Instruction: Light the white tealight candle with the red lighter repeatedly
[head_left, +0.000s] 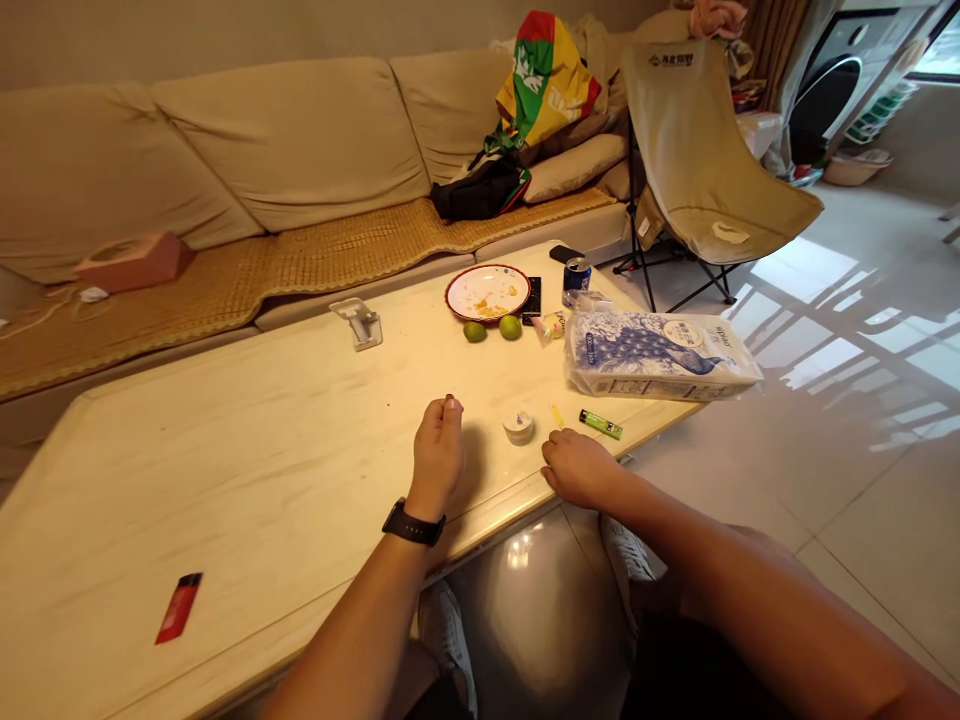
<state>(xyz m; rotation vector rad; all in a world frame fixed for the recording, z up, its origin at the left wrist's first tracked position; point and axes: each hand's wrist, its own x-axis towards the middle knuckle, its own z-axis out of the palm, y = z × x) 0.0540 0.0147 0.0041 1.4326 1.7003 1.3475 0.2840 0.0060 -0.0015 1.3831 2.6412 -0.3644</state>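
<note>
My left hand [441, 445], with a black watch [414, 523] on its wrist, is raised over the table in a closed fist, thumb up. Something small and dark shows at the thumb tip, too small to name. My right hand [579, 466] rests at the table's near edge with its fingers curled; what they hold, if anything, is hidden. Just beyond its knuckles lies a small yellow strip [556, 416]. A green lighter [600, 424] lies to the right of the strip. Between my hands sits a small round white tub [518, 427].
A red lighter [179, 608] lies near left. Farther back are a white holder [358, 325], a red-rimmed plate [469, 290] with scraps, two green fruits [511, 327], a blue can [577, 275] and a large plastic-wrapped tissue pack [664, 355]. A sofa [292, 140] and folding chair [697, 160] stand behind.
</note>
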